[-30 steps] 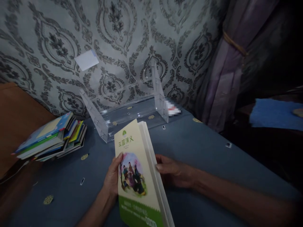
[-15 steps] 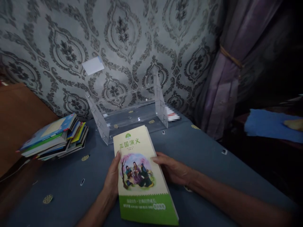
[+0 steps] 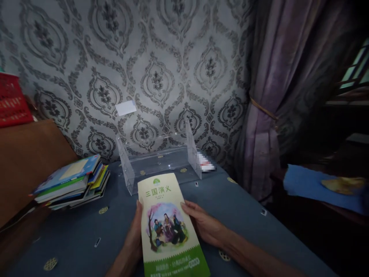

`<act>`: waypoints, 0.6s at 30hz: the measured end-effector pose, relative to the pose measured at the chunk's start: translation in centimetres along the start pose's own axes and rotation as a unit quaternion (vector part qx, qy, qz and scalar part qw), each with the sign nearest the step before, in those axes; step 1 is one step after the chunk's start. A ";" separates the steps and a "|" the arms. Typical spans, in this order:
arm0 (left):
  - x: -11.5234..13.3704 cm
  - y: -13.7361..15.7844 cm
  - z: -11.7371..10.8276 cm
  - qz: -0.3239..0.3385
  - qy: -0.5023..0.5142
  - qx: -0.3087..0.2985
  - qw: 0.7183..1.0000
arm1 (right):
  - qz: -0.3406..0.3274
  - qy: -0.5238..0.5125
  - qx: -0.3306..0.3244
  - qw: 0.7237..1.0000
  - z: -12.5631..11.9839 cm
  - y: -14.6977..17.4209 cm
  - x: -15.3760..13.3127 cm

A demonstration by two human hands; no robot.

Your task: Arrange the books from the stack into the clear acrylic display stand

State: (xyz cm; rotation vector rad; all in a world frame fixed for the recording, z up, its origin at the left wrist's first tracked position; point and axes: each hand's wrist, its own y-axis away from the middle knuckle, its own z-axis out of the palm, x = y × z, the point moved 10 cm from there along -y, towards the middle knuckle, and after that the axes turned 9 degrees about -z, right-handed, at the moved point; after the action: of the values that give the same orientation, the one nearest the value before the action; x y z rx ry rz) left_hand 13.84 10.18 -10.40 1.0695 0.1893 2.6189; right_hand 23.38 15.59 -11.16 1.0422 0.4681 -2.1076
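Note:
A cream and green book [image 3: 165, 223], with Chinese characters and a picture of three seated figures on its cover, is held up in front of me, cover toward me. My left hand [image 3: 135, 231] grips its left edge, the thumb along the side and the other fingers hidden behind. On the opposite edge my right hand [image 3: 201, 221] is closed, its thumb on the front cover. Just beyond the book stands a clear plastic rack [image 3: 161, 167] with two upright side panels.
A stack of books [image 3: 72, 182] lies at the left beside a brown board [image 3: 34, 161], with a red container [image 3: 14, 102] above. The dark blue tablecloth [image 3: 77, 246] reaches the patterned wall. Purple curtain [image 3: 262, 127] and blue cloth [image 3: 305, 186] are at the right.
The view has tilted upward, so the rack, book stack and book sit lower in the picture. More red container shows at the left. Both hands keep their hold on the book.

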 end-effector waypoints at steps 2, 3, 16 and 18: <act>0.7 0.1 -0.9 0.021 -0.008 0.035 0.999 | -0.017 0.022 -0.025 0.999 0.5 0.1 -0.8; 1.3 0.2 -1.4 0.039 -0.015 0.059 0.997 | -0.026 0.039 -0.039 0.998 0.7 0.2 -1.3; 9.0 0.8 0.5 0.268 -0.068 0.177 0.944 | -0.191 0.206 -0.056 0.958 3.9 -0.9 -9.2; 9.1 0.8 0.5 0.269 -0.095 0.192 0.939 | -0.222 0.203 -0.022 0.953 4.1 -0.8 -9.6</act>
State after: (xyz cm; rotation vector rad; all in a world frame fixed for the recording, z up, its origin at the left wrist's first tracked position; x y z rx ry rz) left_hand 7.84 12.36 -3.86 1.7071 0.4329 2.9987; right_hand 24.54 17.98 -1.02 1.4586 1.0300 -2.2441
